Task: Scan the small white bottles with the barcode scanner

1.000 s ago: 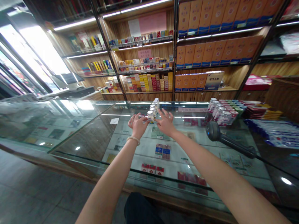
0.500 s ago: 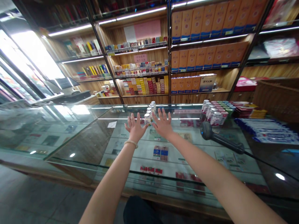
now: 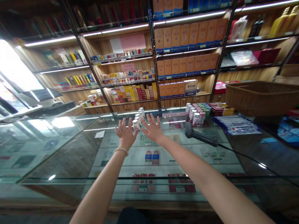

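A short row of small white-capped bottles stands on the glass counter, running away from me. My left hand, with a pale bracelet at the wrist, is spread just left of the row. On the other side my right hand is spread too, its fingers pointing forward and left. Both palms face down or away, with nothing in them. The fingertips are close to the nearest bottles; whether they touch I cannot tell.
Right of my hands lies a black barcode scanner with its cable. Behind it stand grouped bottles, blue-white packets and a wicker basket. A white paper slip lies at left. Stocked shelves line the back wall.
The head view has swung to the right and tilted slightly up, bringing more of the basket into sight. Both hands stay spread on either side of the bottle row.
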Demonstrator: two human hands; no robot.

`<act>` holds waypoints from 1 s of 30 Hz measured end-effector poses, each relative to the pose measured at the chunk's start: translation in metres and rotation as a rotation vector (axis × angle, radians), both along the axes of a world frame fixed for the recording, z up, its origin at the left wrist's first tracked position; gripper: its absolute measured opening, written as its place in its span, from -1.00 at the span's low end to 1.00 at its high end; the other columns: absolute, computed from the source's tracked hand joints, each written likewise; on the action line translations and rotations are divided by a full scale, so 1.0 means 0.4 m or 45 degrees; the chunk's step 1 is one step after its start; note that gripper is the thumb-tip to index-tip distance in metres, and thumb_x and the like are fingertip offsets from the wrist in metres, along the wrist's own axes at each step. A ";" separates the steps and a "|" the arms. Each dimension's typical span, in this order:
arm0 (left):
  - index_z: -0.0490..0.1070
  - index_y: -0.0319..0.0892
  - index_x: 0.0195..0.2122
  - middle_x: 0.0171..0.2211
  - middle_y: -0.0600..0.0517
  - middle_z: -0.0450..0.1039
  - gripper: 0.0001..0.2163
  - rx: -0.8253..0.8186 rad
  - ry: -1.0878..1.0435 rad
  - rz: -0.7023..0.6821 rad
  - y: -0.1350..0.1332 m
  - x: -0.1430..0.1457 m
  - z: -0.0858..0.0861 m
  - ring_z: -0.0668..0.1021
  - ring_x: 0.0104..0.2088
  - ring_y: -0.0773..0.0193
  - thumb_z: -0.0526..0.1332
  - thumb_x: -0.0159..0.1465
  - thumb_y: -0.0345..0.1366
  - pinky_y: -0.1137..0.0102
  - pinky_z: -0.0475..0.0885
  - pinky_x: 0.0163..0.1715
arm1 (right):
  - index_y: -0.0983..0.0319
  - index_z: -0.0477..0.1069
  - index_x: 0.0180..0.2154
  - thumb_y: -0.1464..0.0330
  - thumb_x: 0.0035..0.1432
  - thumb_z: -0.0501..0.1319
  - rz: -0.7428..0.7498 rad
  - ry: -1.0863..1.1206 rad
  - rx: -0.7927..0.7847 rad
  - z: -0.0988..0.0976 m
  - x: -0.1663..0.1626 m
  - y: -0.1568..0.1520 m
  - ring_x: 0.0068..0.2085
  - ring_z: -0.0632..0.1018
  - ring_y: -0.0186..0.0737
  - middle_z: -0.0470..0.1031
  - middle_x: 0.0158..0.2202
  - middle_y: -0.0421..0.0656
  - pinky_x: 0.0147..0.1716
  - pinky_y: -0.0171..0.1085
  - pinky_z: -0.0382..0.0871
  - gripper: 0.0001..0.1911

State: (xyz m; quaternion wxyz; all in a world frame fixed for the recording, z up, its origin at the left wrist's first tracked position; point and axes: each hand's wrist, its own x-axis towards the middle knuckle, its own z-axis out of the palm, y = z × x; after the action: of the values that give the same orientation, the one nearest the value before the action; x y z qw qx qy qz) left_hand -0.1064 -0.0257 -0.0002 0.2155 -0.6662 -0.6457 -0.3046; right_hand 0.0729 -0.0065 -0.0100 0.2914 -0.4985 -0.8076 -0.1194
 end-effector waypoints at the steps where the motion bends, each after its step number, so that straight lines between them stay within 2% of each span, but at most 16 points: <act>1: 0.12 -0.14 0.45 0.48 -0.31 -0.03 -0.33 -0.006 0.024 -0.027 0.001 0.003 0.004 0.01 0.48 -0.21 0.17 0.36 -0.05 -0.22 -0.20 0.39 | 0.03 -0.02 0.47 0.01 0.46 -0.08 0.000 0.003 0.019 0.006 0.017 -0.005 0.52 -0.12 0.06 -0.19 0.54 0.01 0.40 0.27 -0.30 -0.34; 7: 0.11 -0.09 0.45 0.49 -0.25 -0.04 -0.36 0.010 0.079 -0.107 0.013 0.062 0.038 -0.03 0.49 -0.17 0.15 0.37 -0.09 -0.19 -0.27 0.41 | 0.04 0.06 0.45 0.05 0.46 -0.04 -0.036 -0.018 0.089 0.055 0.157 -0.028 0.51 -0.10 0.07 -0.16 0.54 0.03 0.38 0.31 -0.35 -0.37; 11: 0.14 -0.09 0.44 0.48 -0.23 0.00 -0.39 0.008 0.066 -0.153 0.006 0.154 0.054 -0.02 0.49 -0.15 0.14 0.38 -0.08 -0.19 -0.26 0.41 | 0.06 0.08 0.44 0.07 0.44 0.02 -0.076 -0.024 0.081 0.075 0.238 -0.041 0.51 -0.09 0.10 -0.16 0.54 0.04 0.38 0.32 -0.37 -0.37; 19: 0.21 -0.11 0.41 0.46 -0.26 0.02 -0.41 -0.035 -0.007 -0.241 -0.012 0.351 0.055 0.01 0.48 -0.19 0.18 0.37 -0.09 -0.19 -0.12 0.40 | 0.06 0.15 0.42 0.08 0.45 0.00 -0.159 -0.027 0.070 0.091 0.381 -0.076 0.51 -0.07 0.12 -0.10 0.53 0.04 0.37 0.35 -0.33 -0.41; 26: 0.24 -0.09 0.38 0.46 -0.24 0.03 -0.44 -0.003 -0.076 -0.366 -0.003 0.501 0.087 0.02 0.47 -0.18 0.15 0.39 -0.06 -0.20 -0.11 0.40 | 0.05 0.17 0.41 0.11 0.46 0.01 -0.283 -0.020 0.109 0.142 0.522 -0.118 0.50 -0.03 0.13 -0.05 0.52 0.01 0.38 0.31 -0.32 -0.43; 30: 0.26 -0.08 0.37 0.45 -0.21 0.04 -0.45 0.001 -0.145 -0.383 0.004 0.572 0.092 0.04 0.46 -0.19 0.17 0.38 -0.09 -0.20 -0.08 0.39 | 0.05 0.17 0.41 0.10 0.46 0.00 -0.372 -0.014 0.092 0.141 0.590 -0.121 0.50 -0.04 0.17 -0.06 0.52 0.02 0.36 0.34 -0.28 -0.42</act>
State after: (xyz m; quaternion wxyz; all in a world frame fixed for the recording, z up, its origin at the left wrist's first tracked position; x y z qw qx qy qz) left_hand 0.1223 -0.0239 0.0366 0.1308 -0.7370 -0.5498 -0.3708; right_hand 0.3090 -0.0547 0.0464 0.2842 -0.5992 -0.7233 -0.1923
